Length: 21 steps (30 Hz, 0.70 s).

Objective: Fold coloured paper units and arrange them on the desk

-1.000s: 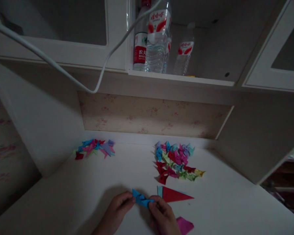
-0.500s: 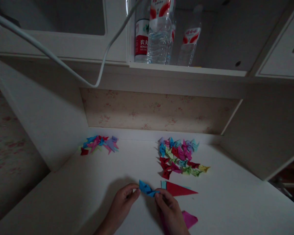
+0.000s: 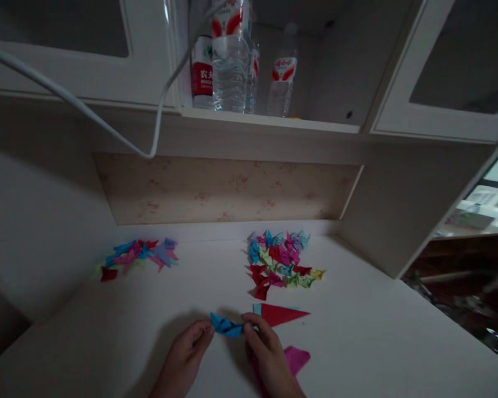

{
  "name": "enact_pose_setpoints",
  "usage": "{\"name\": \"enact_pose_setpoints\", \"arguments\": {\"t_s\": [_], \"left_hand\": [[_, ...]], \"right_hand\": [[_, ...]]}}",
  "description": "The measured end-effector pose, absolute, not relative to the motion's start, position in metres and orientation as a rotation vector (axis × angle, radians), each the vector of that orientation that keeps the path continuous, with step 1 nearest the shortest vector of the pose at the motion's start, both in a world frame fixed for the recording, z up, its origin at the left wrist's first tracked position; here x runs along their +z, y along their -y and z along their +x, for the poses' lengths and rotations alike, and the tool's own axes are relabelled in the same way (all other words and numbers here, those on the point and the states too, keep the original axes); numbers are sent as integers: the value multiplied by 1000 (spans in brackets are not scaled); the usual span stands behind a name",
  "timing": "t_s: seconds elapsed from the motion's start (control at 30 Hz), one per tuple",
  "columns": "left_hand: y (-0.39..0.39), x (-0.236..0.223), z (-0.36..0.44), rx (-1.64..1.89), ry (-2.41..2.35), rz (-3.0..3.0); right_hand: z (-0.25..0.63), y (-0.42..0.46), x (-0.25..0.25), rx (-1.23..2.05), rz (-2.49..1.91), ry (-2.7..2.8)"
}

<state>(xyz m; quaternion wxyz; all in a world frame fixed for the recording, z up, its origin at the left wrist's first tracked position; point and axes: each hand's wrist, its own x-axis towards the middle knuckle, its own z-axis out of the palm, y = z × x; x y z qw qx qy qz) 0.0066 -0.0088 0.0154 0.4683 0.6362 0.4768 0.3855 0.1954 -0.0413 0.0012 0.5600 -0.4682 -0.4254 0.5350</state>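
A blue folded paper piece (image 3: 227,325) is held between my two hands over the white desk. My left hand (image 3: 187,348) pinches its left end, and my right hand (image 3: 265,345) grips its right end with thumb and fingers. Beneath and beside my right hand lies a magenta paper piece (image 3: 297,359), partly covered by it. Just beyond sits a flat red paper triangle (image 3: 283,314), with light blue paper showing from under it.
Several colourful folded paper pieces (image 3: 276,255) stand grouped at the back right of the desk (image 3: 357,331). Another pile of folded papers (image 3: 139,254) lies back left. Overhead, a white cable (image 3: 103,120) hangs before a shelf with water bottles (image 3: 231,72).
The camera view has turned right, so everything appears farther left and a window shows at right. Both hands keep hold of the blue folded paper, which now looks more level.
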Motion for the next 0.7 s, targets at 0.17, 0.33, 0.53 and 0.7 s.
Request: {"name": "enact_pose_setpoints", "arguments": {"t_s": [0.17,0.33,0.53,0.7], "left_hand": [[2,14,-2,971,-1230,1508],[5,18,3,945,-1207,1515],[7,23,9,909,-1231,1521],[9,27,11,956,-1265,1482]], "right_hand": [[193,46,2,1288,-1029,1019],[190,45,-2,1309,-1006,1061],[191,43,7,1212,-1053,1044],[195,41,4,1183,-1163,1016]]}}
